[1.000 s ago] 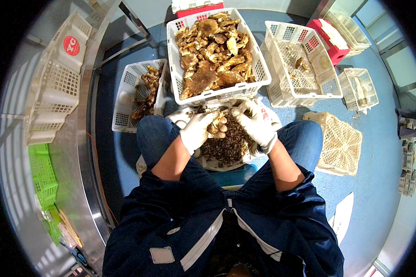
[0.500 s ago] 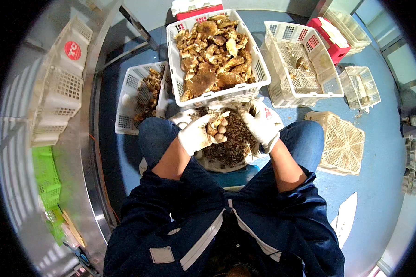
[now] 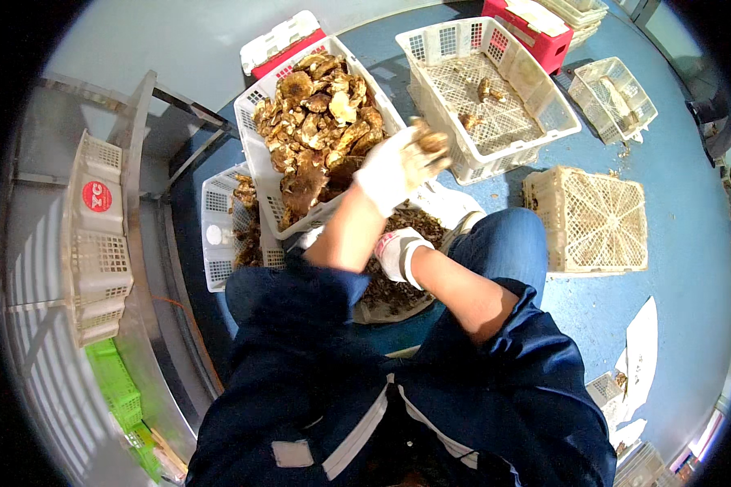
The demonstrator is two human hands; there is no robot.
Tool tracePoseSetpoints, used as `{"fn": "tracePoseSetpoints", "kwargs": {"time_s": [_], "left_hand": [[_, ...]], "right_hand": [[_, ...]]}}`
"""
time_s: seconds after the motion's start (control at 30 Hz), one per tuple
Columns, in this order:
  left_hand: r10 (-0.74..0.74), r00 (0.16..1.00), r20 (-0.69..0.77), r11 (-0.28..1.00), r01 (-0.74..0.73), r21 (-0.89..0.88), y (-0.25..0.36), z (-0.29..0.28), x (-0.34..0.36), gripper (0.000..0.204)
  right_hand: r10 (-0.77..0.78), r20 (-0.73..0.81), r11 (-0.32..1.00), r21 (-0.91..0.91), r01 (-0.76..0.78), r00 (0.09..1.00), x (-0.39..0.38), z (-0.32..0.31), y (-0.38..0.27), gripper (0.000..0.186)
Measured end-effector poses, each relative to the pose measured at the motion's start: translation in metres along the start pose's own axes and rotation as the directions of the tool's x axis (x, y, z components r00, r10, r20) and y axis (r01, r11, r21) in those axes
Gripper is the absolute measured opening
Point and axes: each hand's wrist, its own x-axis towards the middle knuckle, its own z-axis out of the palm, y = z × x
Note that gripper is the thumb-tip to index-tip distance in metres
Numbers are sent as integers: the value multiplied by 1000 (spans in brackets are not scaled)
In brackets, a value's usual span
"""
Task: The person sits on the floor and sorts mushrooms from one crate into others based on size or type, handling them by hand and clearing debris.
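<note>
My left hand (image 3: 398, 166), in a white work glove stained brown at the fingers, reaches out between two crates, smeared by motion. Its fingers are closed round a brownish mushroom (image 3: 432, 140) that is mostly hidden. Lower down, my gloved right hand (image 3: 400, 253) is closed over a pile of dark trimmings (image 3: 418, 223) between my knees; whatever it holds is out of sight. A white crate heaped with brown mushrooms (image 3: 313, 122) stands ahead on the left. The white crate (image 3: 536, 138) to the right has a few mushroom pieces (image 3: 487, 91) on its bottom.
A smaller white crate with mushrooms (image 3: 218, 223) sits beside my left knee. An upturned crate (image 3: 597, 219) and a small basket (image 3: 613, 101) are on the blue floor to the right. Two red-and-white boxes (image 3: 280, 45) (image 3: 532, 32) stand behind. A metal rack (image 3: 142, 268) runs along the left.
My left hand has moved from the trimmings up and right toward the right-hand crate. My right hand has come down and left, over the pile. The whole view has turned rightward.
</note>
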Motion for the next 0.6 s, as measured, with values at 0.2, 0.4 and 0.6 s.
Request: {"fn": "tracePoseSetpoints", "kwargs": {"time_s": [0.2,0.4,0.6], "left_hand": [[9,995,-98,989,6,150,-45,62,73,31],[247,957,-150,720,-78,690,34,6,21,46],[716,689,-117,-377,522,765,164,-85,-48,45]], "right_hand": [[25,-458,969,228,90,889,39,76,29,30],[-48,4,996,71,48,999,-19,-30,-3,24],[-71,-52,990,115,76,996,-11,-24,-13,22]]}}
